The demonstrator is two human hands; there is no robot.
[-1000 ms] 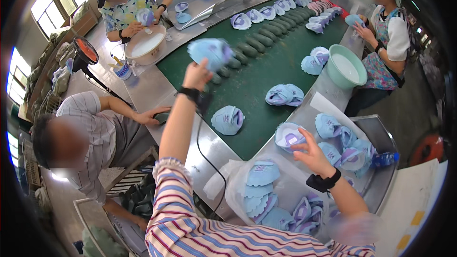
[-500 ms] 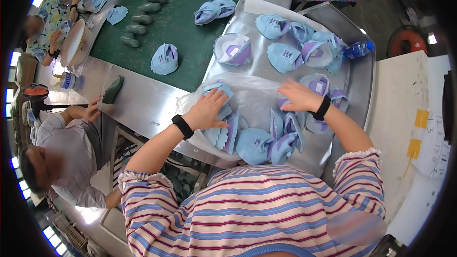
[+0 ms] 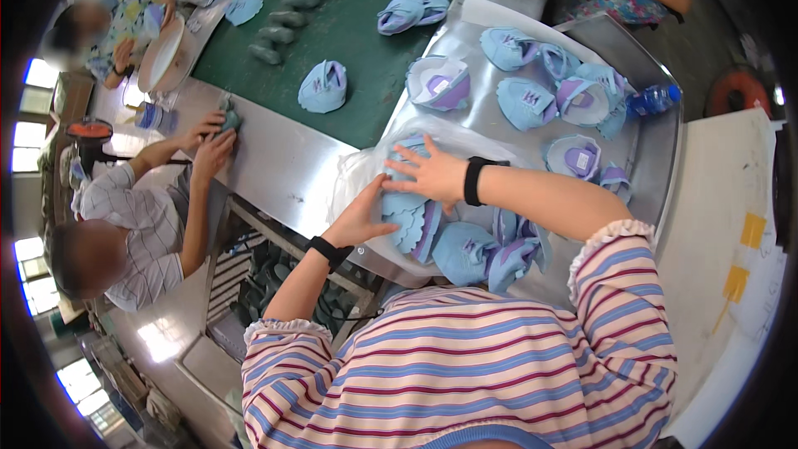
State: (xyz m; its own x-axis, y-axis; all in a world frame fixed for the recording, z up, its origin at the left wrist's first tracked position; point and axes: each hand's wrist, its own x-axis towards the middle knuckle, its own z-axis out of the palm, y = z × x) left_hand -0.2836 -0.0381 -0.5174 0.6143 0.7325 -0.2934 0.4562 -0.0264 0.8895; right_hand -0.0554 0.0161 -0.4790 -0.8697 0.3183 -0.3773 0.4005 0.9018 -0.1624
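Both my hands are at the left end of a pile of light-blue and purple shoe uppers lying on a clear plastic bag (image 3: 353,179). My right hand (image 3: 434,173) reaches across with its fingers spread over the stacked blue uppers (image 3: 405,206). Close beside it, my left hand (image 3: 356,218) has its fingers stretched out and its thumb apart, along the left edge of the stack. Whether either palm presses on the uppers is hidden. Nearer to me lie a blue upper (image 3: 462,253) and a purple-lined one (image 3: 511,259).
More uppers (image 3: 526,102) lie across the metal table (image 3: 490,150), with a blue bottle (image 3: 654,101) at its right edge. Beyond runs a green conveyor belt (image 3: 249,87) carrying dark shoe lasts (image 3: 287,18). At the left, a co-worker's hands (image 3: 214,145) hold a green last.
My right hand has swung left from the pile's right side to the stack by my left hand. The view has shifted. The co-worker's two hands now meet at the green last.
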